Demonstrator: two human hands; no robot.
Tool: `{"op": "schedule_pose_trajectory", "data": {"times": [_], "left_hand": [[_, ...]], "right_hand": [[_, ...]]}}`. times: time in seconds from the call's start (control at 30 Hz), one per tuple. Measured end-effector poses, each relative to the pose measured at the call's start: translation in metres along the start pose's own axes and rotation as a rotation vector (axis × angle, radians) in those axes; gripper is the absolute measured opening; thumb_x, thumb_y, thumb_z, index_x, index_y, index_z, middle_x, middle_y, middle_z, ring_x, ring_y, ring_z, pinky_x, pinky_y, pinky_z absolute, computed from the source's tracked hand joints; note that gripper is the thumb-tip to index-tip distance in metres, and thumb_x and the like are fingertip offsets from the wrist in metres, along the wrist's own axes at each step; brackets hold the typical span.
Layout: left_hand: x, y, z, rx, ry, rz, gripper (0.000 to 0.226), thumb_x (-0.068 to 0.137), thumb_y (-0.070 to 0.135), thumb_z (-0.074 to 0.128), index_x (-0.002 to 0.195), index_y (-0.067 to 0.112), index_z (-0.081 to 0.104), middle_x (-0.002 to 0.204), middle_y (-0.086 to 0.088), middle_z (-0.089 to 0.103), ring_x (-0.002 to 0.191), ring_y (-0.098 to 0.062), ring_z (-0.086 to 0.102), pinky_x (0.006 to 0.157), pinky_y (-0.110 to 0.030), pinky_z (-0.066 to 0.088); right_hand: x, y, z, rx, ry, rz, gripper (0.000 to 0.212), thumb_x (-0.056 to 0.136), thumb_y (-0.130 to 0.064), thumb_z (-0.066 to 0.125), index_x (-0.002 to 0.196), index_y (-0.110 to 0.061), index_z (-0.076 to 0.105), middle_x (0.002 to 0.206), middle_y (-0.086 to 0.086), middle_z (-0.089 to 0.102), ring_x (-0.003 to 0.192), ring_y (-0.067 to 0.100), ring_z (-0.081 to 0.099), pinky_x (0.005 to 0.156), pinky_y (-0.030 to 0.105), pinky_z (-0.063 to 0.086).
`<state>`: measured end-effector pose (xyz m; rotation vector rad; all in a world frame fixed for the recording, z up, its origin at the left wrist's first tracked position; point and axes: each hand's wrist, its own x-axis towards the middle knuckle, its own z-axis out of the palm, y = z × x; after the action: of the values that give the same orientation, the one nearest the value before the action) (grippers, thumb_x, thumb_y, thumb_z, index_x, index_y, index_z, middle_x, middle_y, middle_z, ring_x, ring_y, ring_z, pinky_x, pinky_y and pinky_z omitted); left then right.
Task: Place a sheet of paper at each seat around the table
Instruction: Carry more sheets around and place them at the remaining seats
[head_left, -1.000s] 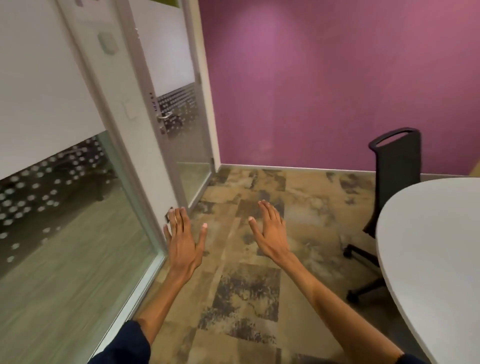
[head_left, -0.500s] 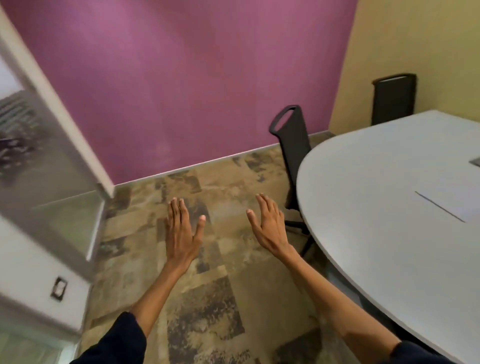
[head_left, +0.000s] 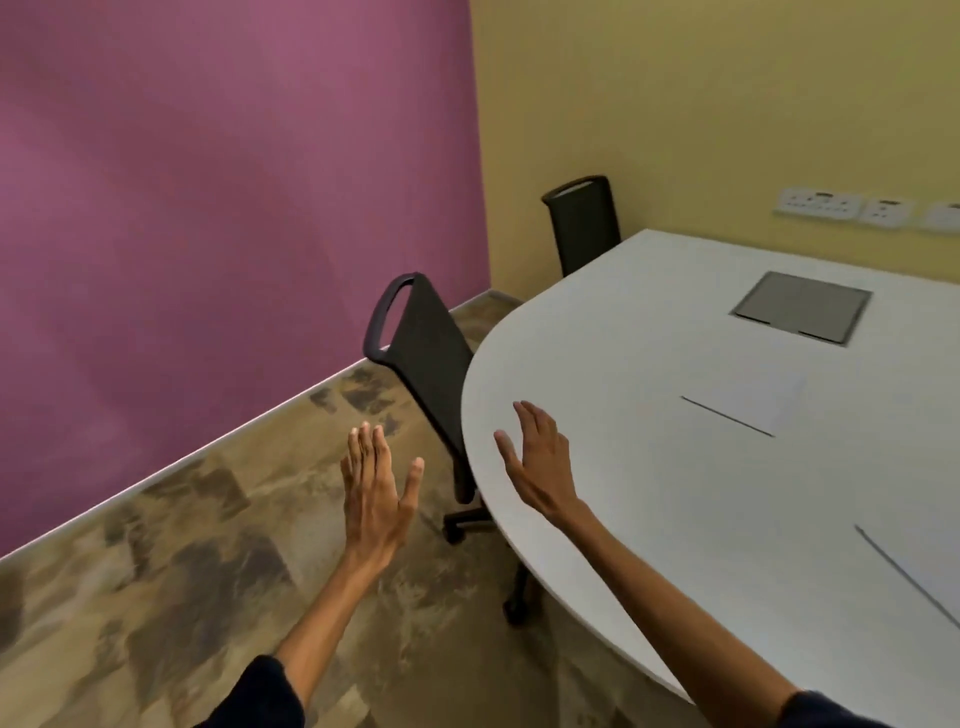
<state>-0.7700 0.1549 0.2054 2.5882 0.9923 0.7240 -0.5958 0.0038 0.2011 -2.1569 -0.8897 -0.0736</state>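
Left hand (head_left: 376, 488) — flat, fingers extended and close together, thumb apart, holding nothing — held over the patterned floor (head_left: 171, 587), just left of the worktop's curved edge. Right hand (head_left: 540, 462) — likewise flat and spread, empty, palm down — held above the near rounded end of the white worktop (head_left: 649, 322); whether it touches the surface cannot be told. A sheet of paper (head_left: 748, 400) lies flat on the worktop beyond and to the right of the right hand, well apart from it, its near edge marked by a thin dark line. A second sheet (head_left: 919, 545) lies nearer the right border, partly cut off by the frame. A grey square panel (head_left: 802, 313) is set into the worktop farther back. One black chair (head_left: 426, 353) stands at the rounded end, between the hands in view; another black chair (head_left: 584, 223) stands against the yellow wall (head_left: 701, 104), beside the purple wall (head_left: 234, 182).
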Motion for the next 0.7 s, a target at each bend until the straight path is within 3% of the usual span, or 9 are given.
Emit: {"op": "schedule_pose_trajectory", "data": {"times": [0.57,0.7], "left_hand": [[0.206,0.101,0.168,-0.187,-0.277,0.376,0.086,0.092,0.068,0.009,0.156,0.012,-0.001,0.164,-0.005,-0.008,0.15,-0.014,-0.017,0.123,-0.039,-0.007],[0.247,0.129,0.205,-0.297,-0.407,0.399,0.082,0.094,0.067,0.023,0.156,0.017,0.007,0.165,-0.004,0.007,0.152,-0.022,-0.005,0.121,-0.049,0.02]], "right_hand": [[0.12,0.144,-0.04,-0.196,0.315,0.36,0.056,0.099,-0.05,0.039,0.145,-0.019,0.039,0.15,-0.002,0.04,0.14,0.014,0.032,0.111,0.04,0.03],[0.138,0.168,-0.051,-0.255,0.401,0.483,0.054,0.099,-0.046,0.043,0.144,-0.016,0.041,0.149,0.001,0.043,0.14,0.017,0.034,0.11,0.041,0.031]]}}
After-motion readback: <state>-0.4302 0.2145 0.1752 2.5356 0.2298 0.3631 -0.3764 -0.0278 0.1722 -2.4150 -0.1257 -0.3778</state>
